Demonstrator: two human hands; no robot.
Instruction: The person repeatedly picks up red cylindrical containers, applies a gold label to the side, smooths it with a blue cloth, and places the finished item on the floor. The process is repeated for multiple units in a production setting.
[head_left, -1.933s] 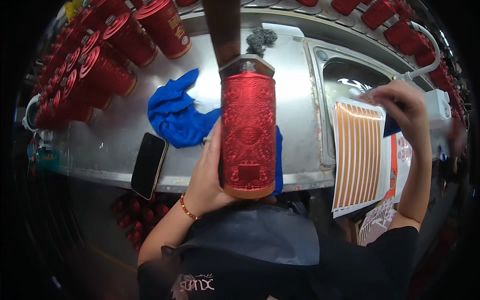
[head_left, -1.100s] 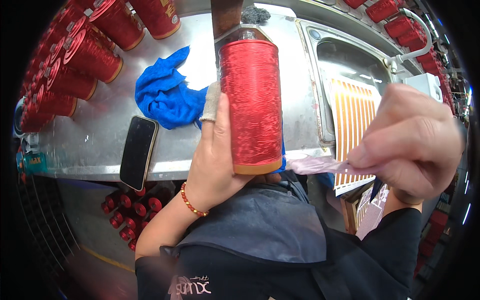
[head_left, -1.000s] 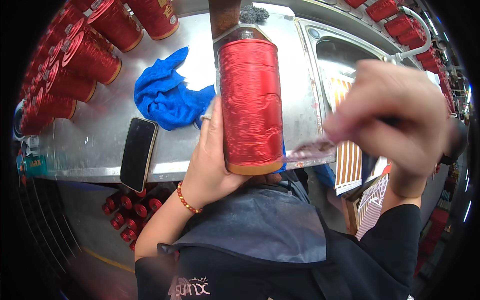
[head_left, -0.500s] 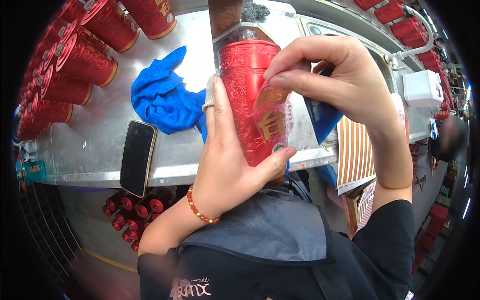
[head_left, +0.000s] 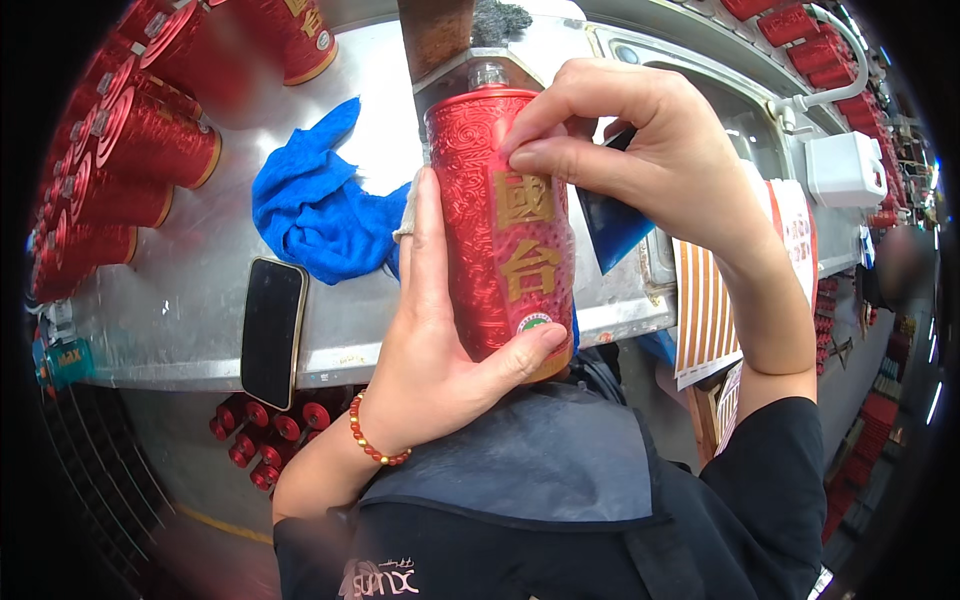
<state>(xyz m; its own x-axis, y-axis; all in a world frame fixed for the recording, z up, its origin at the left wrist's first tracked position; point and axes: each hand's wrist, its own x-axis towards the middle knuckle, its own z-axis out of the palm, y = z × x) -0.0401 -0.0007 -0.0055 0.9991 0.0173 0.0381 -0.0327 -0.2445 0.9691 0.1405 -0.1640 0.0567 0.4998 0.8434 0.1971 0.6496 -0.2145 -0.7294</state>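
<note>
My left hand [head_left: 440,360] is closed round a red embossed bottle [head_left: 458,230] with a clear glass stopper, which leans upright before me. Its thumb presses low on the front, fingers lie along the left side, and one finger wears a beige finger cover. A see-through pinkish film [head_left: 518,240] bearing gold characters lies against the bottle's front. Near the bottle's shoulder, my right hand [head_left: 630,150] pinches the film's upper end between thumb and fingers. Under that hand, a shiny dark blue item [head_left: 612,232] is partly hidden.
Left of the bottle lie a blue cloth [head_left: 320,200] and a phone [head_left: 273,333] at the metal table's edge. Several red bottles [head_left: 160,140] stand at far left. A sheet of striped brown labels [head_left: 705,310], a white jug [head_left: 845,172] and a sink [head_left: 740,120] are on the right.
My right hand has moved slightly up and left, still pinching the film. The film, which curled away from the bottle, now lies flatter, and more gold characters show. The bottle has shifted slightly toward me.
</note>
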